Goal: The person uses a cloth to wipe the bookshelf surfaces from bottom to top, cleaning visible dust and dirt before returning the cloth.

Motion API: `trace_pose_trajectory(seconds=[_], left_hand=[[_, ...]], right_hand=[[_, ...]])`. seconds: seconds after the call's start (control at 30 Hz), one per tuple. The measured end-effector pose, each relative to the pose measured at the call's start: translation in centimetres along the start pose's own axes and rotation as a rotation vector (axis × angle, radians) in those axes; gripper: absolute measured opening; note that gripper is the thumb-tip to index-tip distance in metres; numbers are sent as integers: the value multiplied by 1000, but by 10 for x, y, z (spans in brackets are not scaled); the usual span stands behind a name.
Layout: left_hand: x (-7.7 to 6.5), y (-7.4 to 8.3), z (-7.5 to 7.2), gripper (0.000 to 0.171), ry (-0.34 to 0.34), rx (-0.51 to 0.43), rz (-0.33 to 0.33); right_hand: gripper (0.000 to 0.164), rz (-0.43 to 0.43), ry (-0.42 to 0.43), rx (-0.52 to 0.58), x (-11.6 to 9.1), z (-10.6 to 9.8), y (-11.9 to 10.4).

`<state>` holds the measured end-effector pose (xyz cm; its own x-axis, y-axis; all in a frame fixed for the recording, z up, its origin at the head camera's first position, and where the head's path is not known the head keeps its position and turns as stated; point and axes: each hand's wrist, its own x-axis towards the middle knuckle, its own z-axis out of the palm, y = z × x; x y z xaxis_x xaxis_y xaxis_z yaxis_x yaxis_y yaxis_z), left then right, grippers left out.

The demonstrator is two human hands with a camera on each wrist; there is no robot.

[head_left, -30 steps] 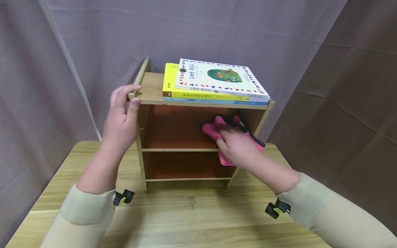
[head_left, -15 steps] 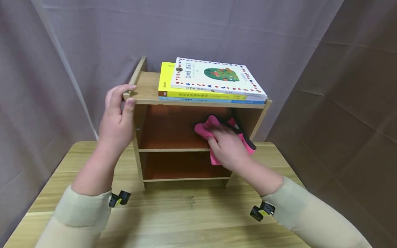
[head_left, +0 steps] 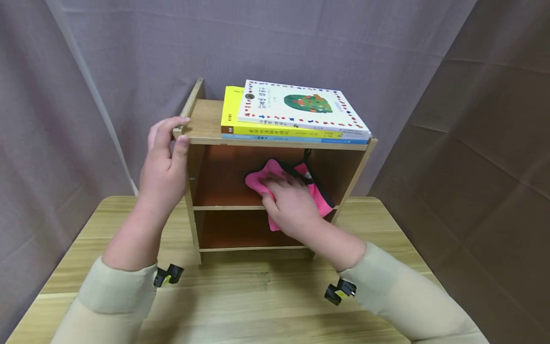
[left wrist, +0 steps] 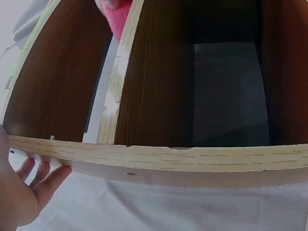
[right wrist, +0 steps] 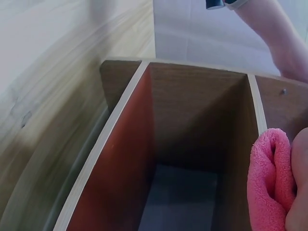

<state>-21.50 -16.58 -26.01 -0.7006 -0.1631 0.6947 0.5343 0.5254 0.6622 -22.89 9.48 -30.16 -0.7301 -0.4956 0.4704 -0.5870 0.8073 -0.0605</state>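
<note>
A small wooden bookshelf (head_left: 191, 224) stands on the table. My left hand (head_left: 163, 169) grips its upper left corner, with the thumb at the front edge. In the left wrist view, the fingers of my left hand (left wrist: 24, 192) lie against the outer face of the side panel. My right hand (head_left: 292, 203) holds a pink cloth (head_left: 320, 198) with dark edging on the middle shelf (head_left: 223, 188), and part of the cloth hangs over the front edge. The right wrist view shows the cloth (right wrist: 267, 187) folded beside the shelf board.
On the bookshelf's top lie stacked books: a white picture book (head_left: 296, 107) above a yellow book (head_left: 232, 112) and a blue one (head_left: 258, 139). The lower compartment (head_left: 240, 229) is below the cloth. Grey curtains (head_left: 275, 43) surround the wooden table (head_left: 249, 306).
My right hand has slid the cloth leftward along the middle shelf, uncovering more of the right side panel. My left hand keeps its hold on the corner.
</note>
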Motion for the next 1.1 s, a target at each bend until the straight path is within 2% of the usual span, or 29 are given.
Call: trace_pose_trajectory(seconds=[0.17, 0.47, 0.77, 1.1], left_hand=[[0, 1, 0, 38, 6, 6, -1], [0, 4, 0, 37, 5, 4, 5], [-2, 2, 1, 37, 7, 11, 11], [-1, 0, 2, 39, 21, 11, 23]], right_hand=[[40, -6, -19, -7, 7, 4, -15], [40, -39, -4, -55, 15, 13, -36], [40, -70, 51, -108, 21, 24, -51], [40, -77, 59, -158, 31, 33, -74]])
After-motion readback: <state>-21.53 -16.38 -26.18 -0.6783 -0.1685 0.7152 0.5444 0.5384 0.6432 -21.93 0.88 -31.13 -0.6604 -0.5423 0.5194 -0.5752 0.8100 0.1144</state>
